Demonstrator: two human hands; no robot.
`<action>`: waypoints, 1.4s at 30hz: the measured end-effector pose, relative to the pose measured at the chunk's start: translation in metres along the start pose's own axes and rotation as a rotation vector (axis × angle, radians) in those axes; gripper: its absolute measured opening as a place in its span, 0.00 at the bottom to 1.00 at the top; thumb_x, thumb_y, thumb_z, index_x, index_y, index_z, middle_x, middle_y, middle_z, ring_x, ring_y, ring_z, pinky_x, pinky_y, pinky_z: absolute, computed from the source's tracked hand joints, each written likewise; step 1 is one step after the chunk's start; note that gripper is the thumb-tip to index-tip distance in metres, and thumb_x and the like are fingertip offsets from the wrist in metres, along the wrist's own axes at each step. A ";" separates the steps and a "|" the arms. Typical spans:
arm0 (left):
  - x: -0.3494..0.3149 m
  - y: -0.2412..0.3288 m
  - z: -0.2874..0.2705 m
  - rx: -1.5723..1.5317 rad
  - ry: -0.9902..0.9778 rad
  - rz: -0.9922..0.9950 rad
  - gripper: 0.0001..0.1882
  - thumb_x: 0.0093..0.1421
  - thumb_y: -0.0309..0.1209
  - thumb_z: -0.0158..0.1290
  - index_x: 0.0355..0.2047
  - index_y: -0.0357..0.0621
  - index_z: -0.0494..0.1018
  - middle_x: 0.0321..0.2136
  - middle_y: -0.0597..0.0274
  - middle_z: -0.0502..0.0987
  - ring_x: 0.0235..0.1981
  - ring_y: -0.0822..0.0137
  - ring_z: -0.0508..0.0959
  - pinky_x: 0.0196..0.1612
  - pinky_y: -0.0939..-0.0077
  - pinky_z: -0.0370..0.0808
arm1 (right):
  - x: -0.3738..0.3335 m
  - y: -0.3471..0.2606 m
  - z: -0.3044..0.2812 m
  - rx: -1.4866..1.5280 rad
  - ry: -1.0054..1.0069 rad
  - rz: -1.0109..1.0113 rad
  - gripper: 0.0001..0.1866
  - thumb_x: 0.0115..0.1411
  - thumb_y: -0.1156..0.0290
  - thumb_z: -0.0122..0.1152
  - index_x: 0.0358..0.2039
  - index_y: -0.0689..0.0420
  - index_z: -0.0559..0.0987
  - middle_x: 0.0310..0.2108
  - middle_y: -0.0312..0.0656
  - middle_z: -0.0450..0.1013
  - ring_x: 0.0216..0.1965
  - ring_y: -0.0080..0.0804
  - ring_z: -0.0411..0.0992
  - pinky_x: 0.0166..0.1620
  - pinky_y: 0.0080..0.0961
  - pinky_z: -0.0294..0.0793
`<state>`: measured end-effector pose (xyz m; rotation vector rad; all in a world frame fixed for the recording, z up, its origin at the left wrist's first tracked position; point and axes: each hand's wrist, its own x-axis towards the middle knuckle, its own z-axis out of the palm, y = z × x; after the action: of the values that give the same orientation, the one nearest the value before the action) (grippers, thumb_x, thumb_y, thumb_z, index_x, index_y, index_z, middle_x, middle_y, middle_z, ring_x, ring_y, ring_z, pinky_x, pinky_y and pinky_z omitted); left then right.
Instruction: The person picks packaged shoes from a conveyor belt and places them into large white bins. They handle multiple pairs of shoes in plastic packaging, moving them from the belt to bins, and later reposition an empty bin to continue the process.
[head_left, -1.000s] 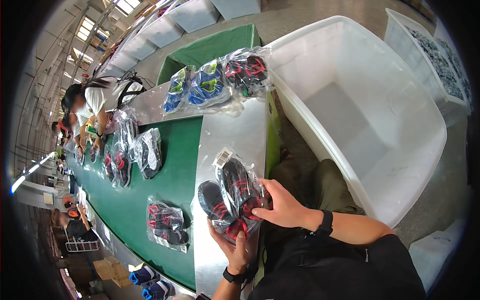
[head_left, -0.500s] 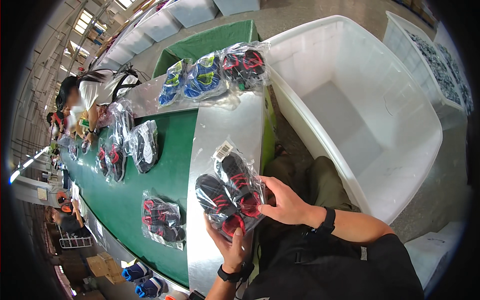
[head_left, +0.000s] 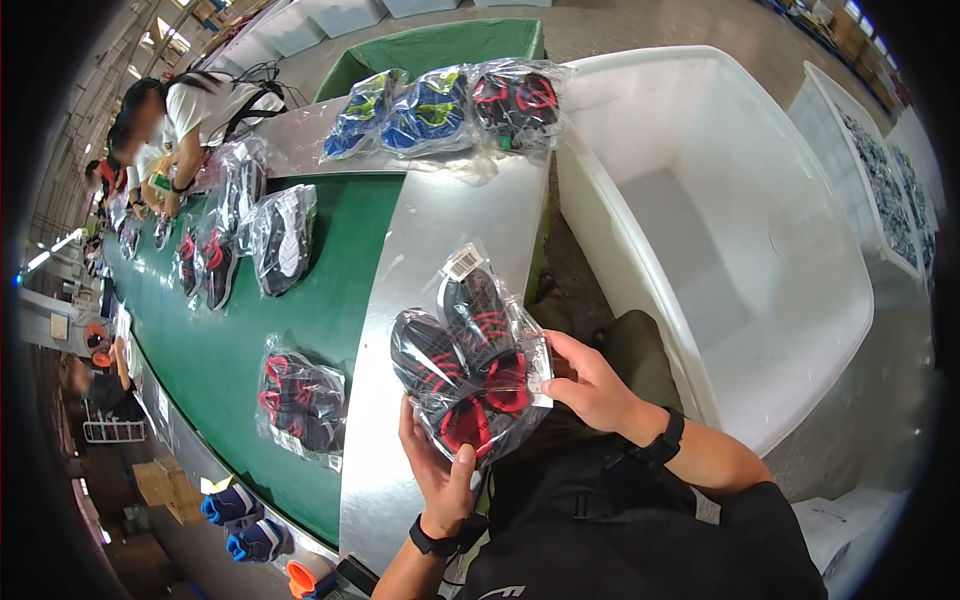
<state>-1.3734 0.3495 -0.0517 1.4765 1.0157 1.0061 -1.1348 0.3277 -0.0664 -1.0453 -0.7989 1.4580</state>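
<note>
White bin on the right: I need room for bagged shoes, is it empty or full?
Empty: the white bin shows only its bare floor and walls.

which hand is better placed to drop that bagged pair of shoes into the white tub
Probably the right hand: it grips the bagged black-and-red shoes on the edge facing the white tub. The left hand supports from below, farther away.

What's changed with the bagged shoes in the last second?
Little. Both hands, left and right, still hold the bagged black-and-red shoes over the metal table edge; the grip is unchanged and the bag sits much as before. The bagged pair on the green belt and the white bin stayed put.
</note>
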 end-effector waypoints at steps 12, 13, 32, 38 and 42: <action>0.008 -0.038 -0.185 0.940 0.560 0.180 0.31 0.62 0.30 0.60 0.64 0.37 0.66 0.61 0.46 0.69 0.63 0.53 0.69 0.61 0.60 0.67 | 0.043 0.034 0.034 -0.669 0.283 -0.334 0.41 0.59 0.61 0.71 0.67 0.65 0.63 0.56 0.53 0.63 0.60 0.47 0.65 0.64 0.38 0.64; 0.007 -0.048 -0.206 1.037 0.694 0.149 0.34 0.63 0.32 0.60 0.67 0.36 0.63 0.61 0.45 0.69 0.64 0.51 0.68 0.64 0.59 0.65 | 0.042 0.034 0.035 -0.659 0.288 -0.318 0.41 0.59 0.61 0.70 0.67 0.65 0.63 0.56 0.53 0.63 0.60 0.47 0.65 0.65 0.38 0.64; 0.159 -0.049 -0.339 0.719 -0.148 -0.212 0.43 0.47 0.27 0.58 0.69 0.47 0.68 0.71 0.46 0.62 0.72 0.50 0.63 0.71 0.62 0.59 | 0.038 0.031 0.028 -0.495 0.317 -0.180 0.43 0.57 0.60 0.72 0.67 0.65 0.63 0.61 0.52 0.64 0.63 0.41 0.65 0.67 0.35 0.63; 0.172 -0.030 -0.347 0.891 -0.286 -0.478 0.37 0.45 0.27 0.64 0.60 0.40 0.74 0.40 0.59 0.83 0.39 0.67 0.81 0.45 0.70 0.79 | 0.042 0.038 0.021 -0.356 0.331 -0.126 0.44 0.57 0.60 0.73 0.67 0.65 0.62 0.60 0.51 0.65 0.63 0.38 0.66 0.66 0.33 0.64; 0.163 -0.003 -0.363 0.988 -0.280 -0.531 0.29 0.43 0.31 0.71 0.47 0.38 0.77 0.31 0.61 0.81 0.33 0.70 0.79 0.38 0.72 0.79 | 0.048 0.041 0.018 -0.334 0.294 -0.120 0.44 0.56 0.58 0.73 0.66 0.66 0.64 0.59 0.55 0.65 0.62 0.43 0.66 0.66 0.34 0.64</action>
<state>-1.6721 0.6073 -0.0006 1.8670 1.6825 -0.1527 -1.1672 0.3698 -0.1050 -1.4006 -0.8911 1.0584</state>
